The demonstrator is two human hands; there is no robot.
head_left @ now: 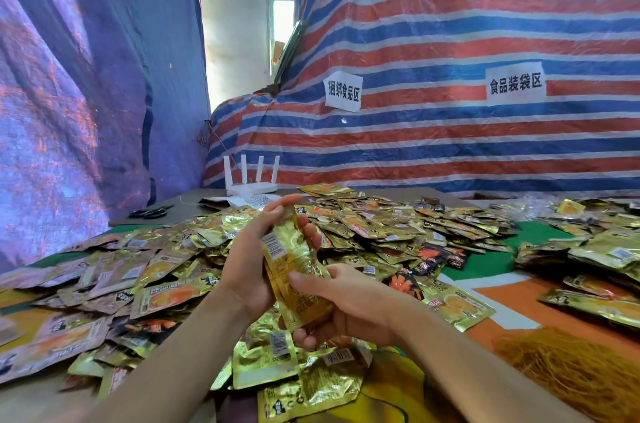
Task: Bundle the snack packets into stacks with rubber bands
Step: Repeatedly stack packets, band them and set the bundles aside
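A stack of gold snack packets stands on edge above the table, held between both hands. My left hand wraps its far side, fingers stretched up along the top. My right hand clamps the lower end, thumb on the front face. Loose gold and black snack packets cover the table all around. A heap of tan rubber bands lies at the lower right. I see no band on the held stack.
A white router and black scissors sit at the table's far left edge. More packets pile up at the right. A striped tarp with two paper signs hangs behind.
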